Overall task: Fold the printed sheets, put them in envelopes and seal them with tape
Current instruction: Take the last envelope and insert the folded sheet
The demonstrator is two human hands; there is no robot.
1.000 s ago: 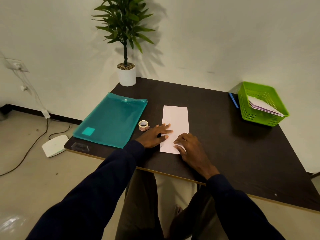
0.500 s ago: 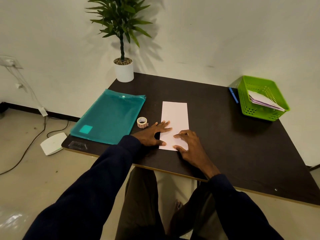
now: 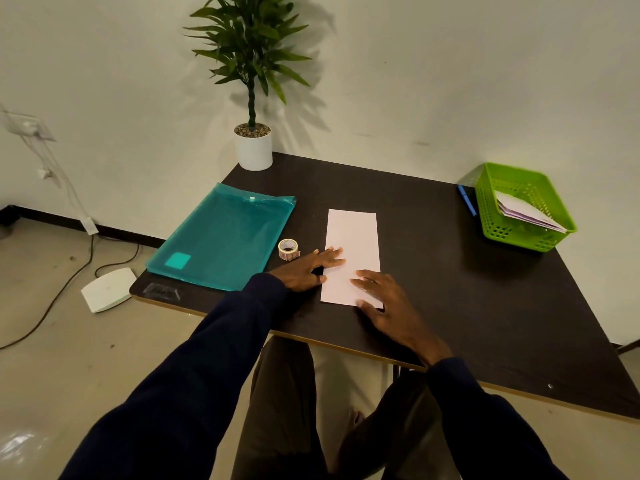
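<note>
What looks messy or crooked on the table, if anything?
Nothing is spilled or torn. Only the papers in the green basket lie slanted rather than flat. The folded sheet lies flat under the left hand and right hand.

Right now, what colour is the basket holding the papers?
Bright green basket, clearest in the head view.

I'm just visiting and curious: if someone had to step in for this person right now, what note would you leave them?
Left hand: open, fingers flat on the left edge of the paper sheet.
Right hand: open, pressing the sheet's near right corner.
The sheet lies mid-table as a narrow strip, apparently folded lengthwise. Tape roll sits just left of it, beside the teal folder. Green basket at the far right holds white papers, possibly envelopes.
Left to do: finish folding, put the sheet in an envelope, tape it shut.
</note>
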